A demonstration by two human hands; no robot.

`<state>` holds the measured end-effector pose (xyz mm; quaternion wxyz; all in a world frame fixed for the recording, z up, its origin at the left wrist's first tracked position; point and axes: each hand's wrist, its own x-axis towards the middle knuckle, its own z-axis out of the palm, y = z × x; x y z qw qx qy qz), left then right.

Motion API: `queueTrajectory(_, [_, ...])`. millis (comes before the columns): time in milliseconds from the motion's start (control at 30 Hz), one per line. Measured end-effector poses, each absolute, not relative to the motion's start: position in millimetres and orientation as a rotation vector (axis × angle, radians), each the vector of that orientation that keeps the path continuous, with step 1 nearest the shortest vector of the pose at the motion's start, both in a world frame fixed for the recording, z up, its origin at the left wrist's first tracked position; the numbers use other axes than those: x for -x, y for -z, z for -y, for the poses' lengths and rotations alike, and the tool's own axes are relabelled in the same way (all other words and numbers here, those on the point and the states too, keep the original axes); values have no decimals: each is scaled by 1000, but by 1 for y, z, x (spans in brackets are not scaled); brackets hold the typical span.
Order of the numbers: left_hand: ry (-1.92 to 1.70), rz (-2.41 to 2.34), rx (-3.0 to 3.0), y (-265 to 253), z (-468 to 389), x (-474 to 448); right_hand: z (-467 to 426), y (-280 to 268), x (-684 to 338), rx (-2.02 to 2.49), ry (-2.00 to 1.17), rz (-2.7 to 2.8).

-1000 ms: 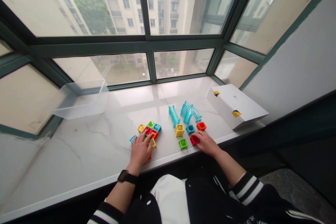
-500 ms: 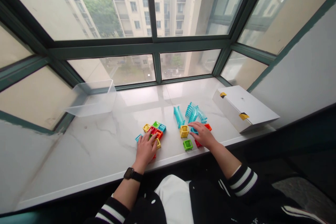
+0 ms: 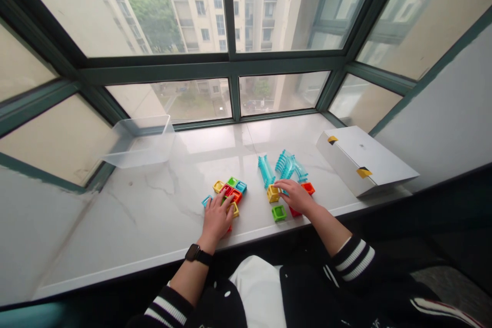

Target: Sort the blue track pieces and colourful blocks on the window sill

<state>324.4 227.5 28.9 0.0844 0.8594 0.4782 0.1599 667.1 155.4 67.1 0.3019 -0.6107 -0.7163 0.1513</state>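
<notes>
In the head view, a yellow cube (image 3: 272, 194), hollow with framed faces, is seen toward the front edge of the window sill (image 3: 154, 230). Its top is reached by the half-curled right hand (image 3: 296, 198); whether it is gripped cannot be told. The left hand (image 3: 218, 219) is laid, fingers slightly spread, over coloured blocks (image 3: 236, 195); its hold cannot be told. On the white box (image 3: 378, 161), one mark is too small to be read.

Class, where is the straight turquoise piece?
In the head view, the straight piece lies right of centre, beyond the yellow block by the right hand and left of the curved pieces.
</notes>
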Motion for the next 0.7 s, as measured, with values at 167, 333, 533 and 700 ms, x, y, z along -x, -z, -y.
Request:
queueTrajectory(167, [-484,-1431,-2563,-28,-228,-324,-156,-66,-669,1617,-377,1940])
queueTrajectory(333, [-494,-1431,-2553,-26,-228,-324,-155,-66,-669,1628,-371,1965])
queueTrajectory(533, [-489,-1428,-2554,-22,-228,-324,-152,-74,-666,1610,-361,1933])
queueTrajectory(700, [-485,-1435,-2542,-21,-229,-324,-147,-93,-647,1520,-294,1839])
